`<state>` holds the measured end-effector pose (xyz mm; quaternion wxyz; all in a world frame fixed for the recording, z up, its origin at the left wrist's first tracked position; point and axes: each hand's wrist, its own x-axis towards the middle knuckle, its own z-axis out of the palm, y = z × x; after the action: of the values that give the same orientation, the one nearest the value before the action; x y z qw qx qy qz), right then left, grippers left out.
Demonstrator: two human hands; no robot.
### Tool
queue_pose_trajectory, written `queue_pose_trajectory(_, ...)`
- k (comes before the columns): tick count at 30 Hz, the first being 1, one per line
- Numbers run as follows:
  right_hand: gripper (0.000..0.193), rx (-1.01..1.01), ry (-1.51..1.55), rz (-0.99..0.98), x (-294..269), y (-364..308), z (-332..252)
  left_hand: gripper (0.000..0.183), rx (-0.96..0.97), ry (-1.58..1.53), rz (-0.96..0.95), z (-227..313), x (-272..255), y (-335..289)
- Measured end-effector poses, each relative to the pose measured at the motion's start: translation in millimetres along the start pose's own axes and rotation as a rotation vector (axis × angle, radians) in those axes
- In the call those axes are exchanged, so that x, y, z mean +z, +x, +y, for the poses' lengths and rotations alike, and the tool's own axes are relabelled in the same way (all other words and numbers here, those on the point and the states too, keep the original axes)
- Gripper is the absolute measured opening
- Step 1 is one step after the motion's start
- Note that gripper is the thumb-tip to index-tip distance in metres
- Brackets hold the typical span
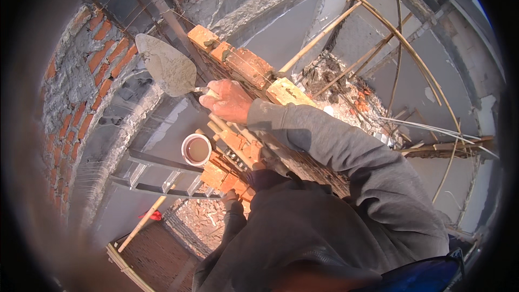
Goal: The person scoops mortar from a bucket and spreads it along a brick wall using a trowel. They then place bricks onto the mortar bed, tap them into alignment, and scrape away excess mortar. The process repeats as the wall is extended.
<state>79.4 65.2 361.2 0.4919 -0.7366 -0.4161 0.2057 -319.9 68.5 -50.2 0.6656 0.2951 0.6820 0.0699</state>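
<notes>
My right hand (pixel 229 100) is closed around the handle of a pointed bricklaying trowel (pixel 166 66). Its grey blade is held out to the left with a whitish film on it. Just beyond the hand, a row of orange bricks (pixel 243 65) lies along the top of a narrow wall, with dabs of mortar between them. One sunlit brick (pixel 289 92) lies beside my forearm. Lower down, my left hand (pixel 231 197) reaches to a stack of loose bricks (pixel 215 174); it is small in view, and how its fingers sit is unclear.
A round bucket (pixel 196 149) of brownish liquid stands beside the stacked bricks. A metal ladder (pixel 162 178) lies to the left. Bamboo poles (pixel 324 35) and bent strips cross at right above rubble (pixel 346 92). At far left rises a rough brick wall (pixel 100 70). A thin string runs along the brick row.
</notes>
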Motion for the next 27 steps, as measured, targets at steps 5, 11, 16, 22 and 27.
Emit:
queue_pose_trajectory(5, 0.048, 0.378, -0.039, 0.111, 102, -5, 99, 0.016, 0.130, -0.128, 0.119, 6, 23, -42)
queue_pose_trajectory(11, 0.045, 0.389, -0.085, 0.288, 106, -39, 223, 0.017, 0.225, -0.137, 0.069, -59, -45, -91)
queue_pose_trajectory(16, 0.051, 0.410, -0.153, 0.424, 107, -93, 234, 0.021, 0.262, 0.216, -0.016, -122, -100, -108)
queue_pose_trajectory(22, 0.049, 0.289, -0.077, 0.342, 73, -161, 198, 0.026, 0.648, 1.455, -0.134, -131, -102, -81)
queue_pose_trajectory(27, 0.055, 0.623, -0.096, 0.038, 52, -194, 160, 0.019, 0.929, 1.039, -0.141, -108, -64, -63)
